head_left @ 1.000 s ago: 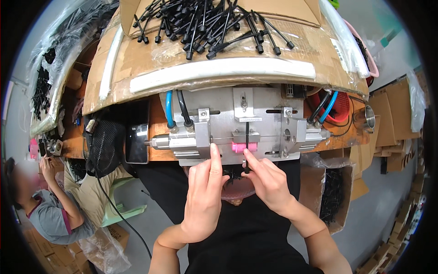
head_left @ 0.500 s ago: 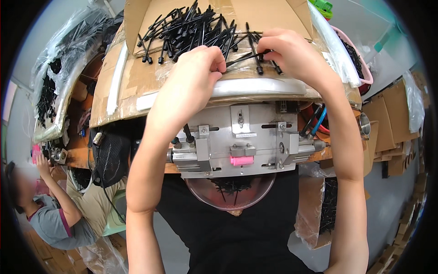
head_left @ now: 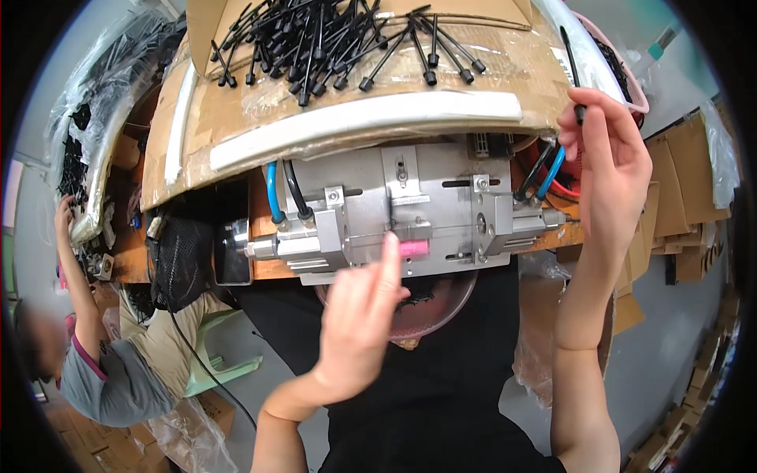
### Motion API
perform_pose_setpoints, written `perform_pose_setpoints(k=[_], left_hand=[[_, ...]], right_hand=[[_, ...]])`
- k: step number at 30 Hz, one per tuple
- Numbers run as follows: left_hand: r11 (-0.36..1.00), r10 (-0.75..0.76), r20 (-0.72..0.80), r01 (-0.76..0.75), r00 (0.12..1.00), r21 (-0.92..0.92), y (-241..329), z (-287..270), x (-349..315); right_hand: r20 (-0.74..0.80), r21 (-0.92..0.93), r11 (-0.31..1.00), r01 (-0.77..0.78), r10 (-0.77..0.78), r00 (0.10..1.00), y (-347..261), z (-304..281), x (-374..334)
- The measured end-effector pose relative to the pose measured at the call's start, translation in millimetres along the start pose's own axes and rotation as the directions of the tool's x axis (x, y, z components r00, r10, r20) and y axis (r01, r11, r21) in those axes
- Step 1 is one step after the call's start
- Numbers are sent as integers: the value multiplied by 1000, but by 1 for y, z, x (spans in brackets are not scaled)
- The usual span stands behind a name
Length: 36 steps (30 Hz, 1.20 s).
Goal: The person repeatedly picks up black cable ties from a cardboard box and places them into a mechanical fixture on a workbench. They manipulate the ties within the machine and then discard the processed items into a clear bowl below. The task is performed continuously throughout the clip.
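My right hand (head_left: pixel 611 162) is raised at the right of the cardboard, pinching a thin black rod (head_left: pixel 571 55) with a thicker head, its shaft pointing up. My left hand (head_left: pixel 359 327), a little blurred, is over the front of the metal fixture (head_left: pixel 441 165). Its index finger is stretched out, the tip beside a small dark piece (head_left: pixel 390 219) at the fixture's middle. Whether the fingertip touches that piece, I cannot tell. Just right of the finger sits a pink block (head_left: pixel 414 248). Many similar black rods (head_left: pixel 315 47) lie heaped on the cardboard (head_left: pixel 505 67) behind the fixture.
Blue hose (head_left: pixel 274 189) and black hose run to the fixture's sides. Below its front edge is a translucent bowl (head_left: pixel 441 319) with black pieces. A phone-like dark slab (head_left: pixel 233 252) lies at the left, near a black mesh bag (head_left: pixel 188 264). A co-worker (head_left: pixel 118 378) sits at far left.
My left hand has come down from the rod heap to the fixture. My right hand has moved right, away from the heap, with a black rod. The view has shifted slightly.
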State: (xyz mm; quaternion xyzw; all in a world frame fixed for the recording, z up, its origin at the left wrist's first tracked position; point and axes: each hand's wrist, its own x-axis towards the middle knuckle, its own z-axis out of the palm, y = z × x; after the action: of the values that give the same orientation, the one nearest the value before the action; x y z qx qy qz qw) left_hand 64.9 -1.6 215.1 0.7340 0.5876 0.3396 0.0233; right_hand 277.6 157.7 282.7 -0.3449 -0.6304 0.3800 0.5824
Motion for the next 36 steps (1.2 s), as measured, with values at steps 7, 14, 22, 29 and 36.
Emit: perform_pose_setpoints(k=[7,14,22,29,36], left_hand=[[985,-62,142,37,988,170,10,41,-15],[982,-83,171,51,982,182,7,44,-19],[990,-142,84,144,986,-14,8,-8,-7],[988,-144,46,146,988,-43,2,-16,0],[998,65,-157,-62,985,24,-33,-26,100]], right_hand=[[-96,98,994,55,-45,994,-2,-2,-35],[20,-105,980,171,-170,985,5,13,-84],[398,-388,882,267,-101,912,42,60,-160],[449,-395,884,248,-50,892,52,71,-152],[494,-457,765,455,-207,844,15,50,-80]])
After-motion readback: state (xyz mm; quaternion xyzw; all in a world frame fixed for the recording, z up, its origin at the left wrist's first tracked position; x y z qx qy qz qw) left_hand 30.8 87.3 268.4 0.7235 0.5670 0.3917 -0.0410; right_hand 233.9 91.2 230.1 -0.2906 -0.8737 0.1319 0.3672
